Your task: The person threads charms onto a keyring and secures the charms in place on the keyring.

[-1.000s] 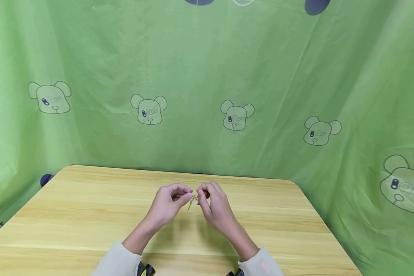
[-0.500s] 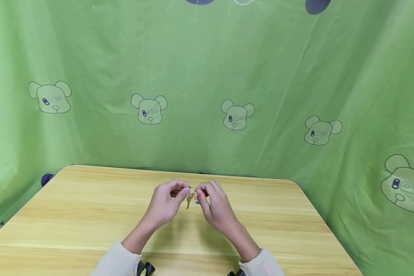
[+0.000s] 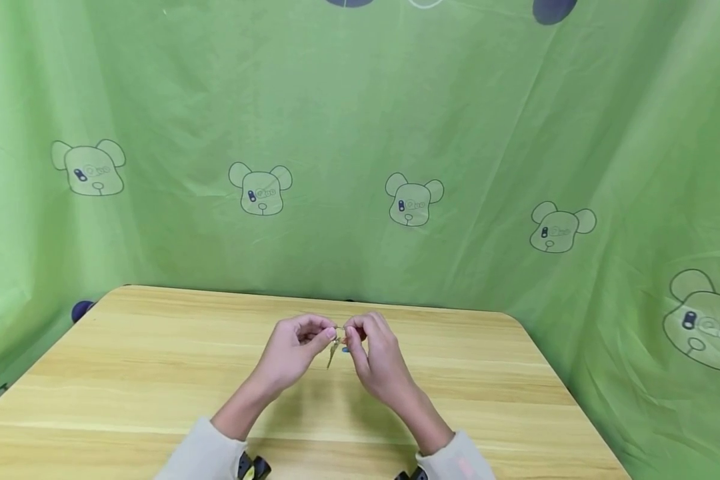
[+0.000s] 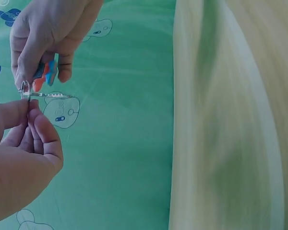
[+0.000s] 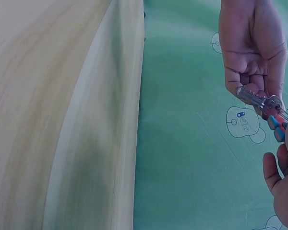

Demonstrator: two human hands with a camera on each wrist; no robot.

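Thumb and forefinger of my left hand (image 3: 294, 350) pinch a thin metal key ring (image 4: 25, 90) from one side. Across from it, the fingertips of my right hand (image 3: 377, 353) pinch the ring's other side. A key (image 3: 333, 355) hangs down from the ring between the hands, seen nearly edge-on in the head view; its ridged blade (image 5: 249, 96) shows in the right wrist view. A small orange and blue charm (image 4: 51, 73) dangles under the right fingers, partly hidden by them. Both hands are held up over the table.
A light wood-grain table (image 3: 156, 373) with rounded far corners spreads below the hands. Green cloth (image 3: 336, 100) printed with bear heads hangs behind it and at both sides. Dark wrist-camera parts (image 3: 254, 468) show by the sleeves.
Half a second ago the key showed its flat side; now it has turned nearly edge-on. My left fingertips have shifted slightly right, closer to the right ones. Both hands keep their pinch.
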